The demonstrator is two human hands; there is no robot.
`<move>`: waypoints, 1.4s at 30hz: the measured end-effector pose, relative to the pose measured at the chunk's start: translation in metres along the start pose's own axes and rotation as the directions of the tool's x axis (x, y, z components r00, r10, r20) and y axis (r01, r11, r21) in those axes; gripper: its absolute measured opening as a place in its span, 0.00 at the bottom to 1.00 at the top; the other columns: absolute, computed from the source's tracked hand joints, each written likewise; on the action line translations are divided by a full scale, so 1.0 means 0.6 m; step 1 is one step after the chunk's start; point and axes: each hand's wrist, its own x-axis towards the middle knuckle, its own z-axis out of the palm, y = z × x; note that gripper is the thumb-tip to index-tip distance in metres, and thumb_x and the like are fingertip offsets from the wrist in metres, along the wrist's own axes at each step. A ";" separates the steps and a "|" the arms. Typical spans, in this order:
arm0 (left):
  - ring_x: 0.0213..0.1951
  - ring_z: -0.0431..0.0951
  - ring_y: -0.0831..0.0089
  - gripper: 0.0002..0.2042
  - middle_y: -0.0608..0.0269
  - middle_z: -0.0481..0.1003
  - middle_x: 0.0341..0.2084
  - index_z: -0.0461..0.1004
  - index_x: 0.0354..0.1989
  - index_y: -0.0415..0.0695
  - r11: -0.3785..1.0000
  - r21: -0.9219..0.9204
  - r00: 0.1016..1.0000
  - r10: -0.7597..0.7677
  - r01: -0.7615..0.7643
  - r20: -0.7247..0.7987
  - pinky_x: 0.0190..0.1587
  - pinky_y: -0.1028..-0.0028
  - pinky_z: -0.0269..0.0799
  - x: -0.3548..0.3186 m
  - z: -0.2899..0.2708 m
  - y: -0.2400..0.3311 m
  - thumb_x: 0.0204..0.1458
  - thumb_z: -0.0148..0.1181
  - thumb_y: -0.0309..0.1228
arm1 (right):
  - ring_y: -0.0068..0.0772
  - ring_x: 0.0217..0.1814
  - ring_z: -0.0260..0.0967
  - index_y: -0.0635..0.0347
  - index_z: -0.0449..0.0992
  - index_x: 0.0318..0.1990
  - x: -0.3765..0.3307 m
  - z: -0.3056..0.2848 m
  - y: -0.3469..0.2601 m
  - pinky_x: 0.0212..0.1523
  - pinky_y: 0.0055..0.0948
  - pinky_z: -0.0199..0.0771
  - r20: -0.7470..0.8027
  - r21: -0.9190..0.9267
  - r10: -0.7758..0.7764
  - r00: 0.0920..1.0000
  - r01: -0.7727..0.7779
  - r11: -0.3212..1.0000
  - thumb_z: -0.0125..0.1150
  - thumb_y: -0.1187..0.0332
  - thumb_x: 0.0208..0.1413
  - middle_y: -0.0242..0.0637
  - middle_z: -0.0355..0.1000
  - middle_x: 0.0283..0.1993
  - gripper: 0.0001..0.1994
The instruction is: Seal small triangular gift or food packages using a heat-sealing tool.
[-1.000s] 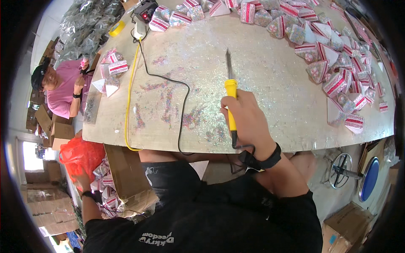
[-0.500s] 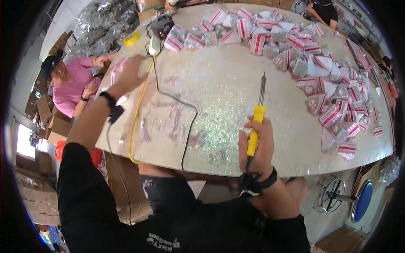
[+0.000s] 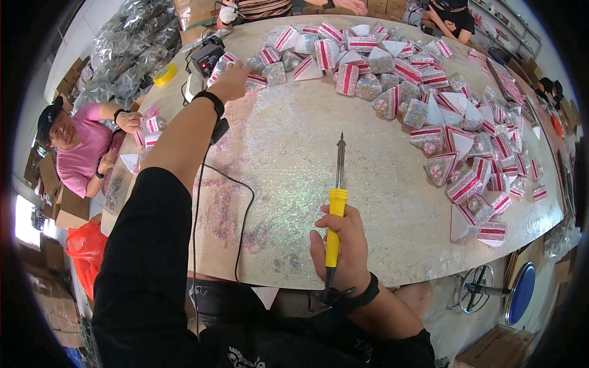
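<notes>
My right hand (image 3: 346,242) is closed around the yellow handle of a soldering iron (image 3: 333,236). Its metal tip points away from me, above the table. My left arm stretches across to the far left, where my left hand (image 3: 232,84) reaches the end of a pile of small wedge-shaped packs (image 3: 386,101). These have red-and-white striped sides and glittery, clear faces. One striped pack (image 3: 222,66) lies right beside the left fingers. Those fingers are mostly hidden behind the back of the hand, so whether they grip anything cannot be made out.
Glitter bits lie scattered over the pale table (image 3: 294,159). A black box (image 3: 207,58) with a red light and yellow tape (image 3: 164,75) are at the far left. A black cable (image 3: 253,202) loops across. A person in pink (image 3: 80,144) handles packs at left; others stand beyond.
My left hand has swung right and away, from near the person in pink to the pile's left end. My view has shifted. The soldering iron stays in my right hand, now more upright.
</notes>
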 end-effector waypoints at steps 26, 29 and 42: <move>0.51 0.69 0.77 0.20 0.64 0.74 0.45 0.72 0.54 0.36 -0.011 -1.000 0.998 -0.049 0.027 0.028 0.56 0.75 0.63 -0.415 -0.053 0.180 0.57 0.55 0.35 | 0.24 0.23 0.63 0.63 0.66 0.51 -0.056 0.010 -0.018 0.26 0.23 0.68 -0.289 0.226 -0.040 0.956 0.109 0.968 0.57 0.54 0.64 0.37 0.66 0.29 0.21; 0.48 0.69 0.79 0.19 0.65 0.73 0.44 0.71 0.53 0.36 0.092 -0.995 0.999 -0.027 0.044 0.041 0.55 0.76 0.64 -0.416 -0.046 0.183 0.56 0.57 0.34 | 0.25 0.23 0.63 0.62 0.66 0.50 -0.062 0.011 -0.009 0.26 0.24 0.67 -0.236 0.187 -0.126 0.964 0.172 0.967 0.59 0.62 0.62 0.37 0.66 0.29 0.16; 0.44 0.72 0.80 0.18 0.66 0.76 0.40 0.74 0.51 0.38 0.047 -0.994 0.994 -0.039 0.103 0.101 0.51 0.75 0.67 -0.421 -0.044 0.207 0.58 0.59 0.38 | 0.32 0.26 0.71 0.59 0.73 0.49 -0.069 0.009 -0.007 0.28 0.28 0.69 -0.003 0.212 -0.244 0.970 0.239 0.948 0.71 0.73 0.50 0.37 0.73 0.30 0.19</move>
